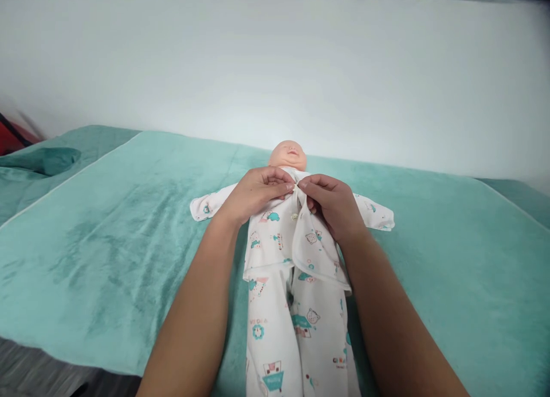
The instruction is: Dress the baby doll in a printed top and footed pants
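Note:
A baby doll (289,153) lies on its back, dressed in a white printed baby shirt (268,242) and matching trousers (275,339). At the upper chest, my left hand (262,192) pinches the left side of the shirt's front opening. Facing it, my right hand (330,201) pinches the other front edge, and the fingertips of both hands almost meet at a small light button or snap. Lower on the front, another button (294,217) shows, and below it the two flaps hang apart. The doll's sleeves stretch out to both sides.
A teal plush sheet (129,242) covers the surface under the doll, with wrinkles on the left. Behind it rises a white wall (275,70). Something red (15,136) sits at the far left edge. Dark wood-like floor (38,365) shows at the lower left.

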### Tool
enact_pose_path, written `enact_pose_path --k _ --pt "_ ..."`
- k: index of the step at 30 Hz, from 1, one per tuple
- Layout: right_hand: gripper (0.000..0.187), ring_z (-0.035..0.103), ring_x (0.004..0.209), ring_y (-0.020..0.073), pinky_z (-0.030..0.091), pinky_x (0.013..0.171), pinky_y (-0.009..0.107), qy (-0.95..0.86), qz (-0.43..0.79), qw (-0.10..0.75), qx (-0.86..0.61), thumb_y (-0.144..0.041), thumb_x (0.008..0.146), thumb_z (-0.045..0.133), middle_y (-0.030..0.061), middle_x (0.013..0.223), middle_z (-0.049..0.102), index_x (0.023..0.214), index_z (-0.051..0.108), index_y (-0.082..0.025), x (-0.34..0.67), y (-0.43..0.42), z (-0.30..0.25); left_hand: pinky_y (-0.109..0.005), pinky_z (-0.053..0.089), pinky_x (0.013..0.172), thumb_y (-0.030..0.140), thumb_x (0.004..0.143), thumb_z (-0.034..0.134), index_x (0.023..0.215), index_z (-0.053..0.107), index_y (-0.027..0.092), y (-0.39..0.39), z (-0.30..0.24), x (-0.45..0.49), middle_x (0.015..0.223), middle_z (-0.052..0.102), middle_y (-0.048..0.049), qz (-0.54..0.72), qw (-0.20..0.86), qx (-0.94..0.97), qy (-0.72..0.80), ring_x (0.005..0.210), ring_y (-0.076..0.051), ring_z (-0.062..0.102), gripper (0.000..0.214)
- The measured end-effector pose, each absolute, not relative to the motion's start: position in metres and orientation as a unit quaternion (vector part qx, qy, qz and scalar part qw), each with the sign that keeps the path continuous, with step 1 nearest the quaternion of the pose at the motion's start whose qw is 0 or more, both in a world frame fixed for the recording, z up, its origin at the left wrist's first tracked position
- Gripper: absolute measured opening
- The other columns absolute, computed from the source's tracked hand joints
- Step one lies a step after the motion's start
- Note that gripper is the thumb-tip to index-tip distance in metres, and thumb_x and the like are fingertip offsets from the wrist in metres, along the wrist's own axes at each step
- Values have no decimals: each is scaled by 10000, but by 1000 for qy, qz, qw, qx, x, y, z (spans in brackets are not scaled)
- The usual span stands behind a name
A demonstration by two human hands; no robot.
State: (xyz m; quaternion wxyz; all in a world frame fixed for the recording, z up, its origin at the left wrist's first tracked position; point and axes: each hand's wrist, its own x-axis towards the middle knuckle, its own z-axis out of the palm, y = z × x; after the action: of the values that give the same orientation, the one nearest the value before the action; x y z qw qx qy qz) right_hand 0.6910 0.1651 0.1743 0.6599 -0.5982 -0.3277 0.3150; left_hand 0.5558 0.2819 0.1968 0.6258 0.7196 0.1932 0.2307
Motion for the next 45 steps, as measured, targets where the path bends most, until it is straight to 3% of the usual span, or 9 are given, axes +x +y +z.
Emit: enact_pose_path --k 9,15,18,21,24,27,34,39,45 --pt "204 464 504 94 372 514 246 -339 308 642 -615 -385 736 780 -45 546 546 790 714 -200 691 165 176 -218 431 595 260 757 738 801 691 176 283 194 559 725 642 -8 247 641 704 182 642 -96 556 105" --pt "183 477 529 96 385 533 247 -351 336 649 -585 -361 753 762 -35 573 562 827 732 -196 694 165 173 -210 309 485 304 753 748 792 623 192 283 192 559 627 554 38 235 637 712 182 519 -69 443 172" --pt "183 477 539 95 384 534 246 -355 346 649 -578 -344 757 757 -35 590 566 862 737 -195 695 164 174 -203 350 520 308 768 741 819 602 192 282 193 559 669 590 27 235 646 707 166 566 -75 497 188" --pt "194 470 552 91 370 531 240 -370 340 627 -595 -328 771 745 -45 607 547 917 736 -201 695 162 176 -203 386 561 328 781 738 832 598 191 280 195 559 713 623 12 238 645 708 162 630 -88 546 203" --pt "196 481 585 80 379 548 232 -403 329 598 -610 -313 779 742 -43 702 568 942 719 -206 693 160 180 -202 331 513 356 759 766 858 598 195 279 194 559 688 578 36 236 647 703 174 568 -72 484 253" --pt "213 495 620 76 396 566 225 -422 327 589 -607 -285 766 747 -41 787 573 956 686 -210 692 159 182 -203 305 499 305 726 776 881 596 200 280 192 560 713 565 48 241 652 695 182 542 -58 443 260" --pt "272 474 622 65 394 545 210 -415 329 596 -604 -266 733 763 -41 862 547 966 632 -215 692 161 182 -211 393 591 179 657 718 880 595 194 284 188 561 786 620 40 256 667 676 181 625 -71 527 255" --pt "275 481 615 66 394 545 213 -410 331 599 -603 -268 731 773 -44 840 559 960 629 -217 692 160 182 -213 402 618 183 669 717 885 609 186 285 187 562 811 625 28 258 667 679 166 664 -75 539 242" --pt "170 474 568 90 379 538 234 -393 337 613 -598 -329 808 718 -57 634 522 920 660 -215 693 161 180 -209 394 610 171 705 682 912 623 190 283 185 564 833 617 11 270 635 707 155 679 -81 529 216"
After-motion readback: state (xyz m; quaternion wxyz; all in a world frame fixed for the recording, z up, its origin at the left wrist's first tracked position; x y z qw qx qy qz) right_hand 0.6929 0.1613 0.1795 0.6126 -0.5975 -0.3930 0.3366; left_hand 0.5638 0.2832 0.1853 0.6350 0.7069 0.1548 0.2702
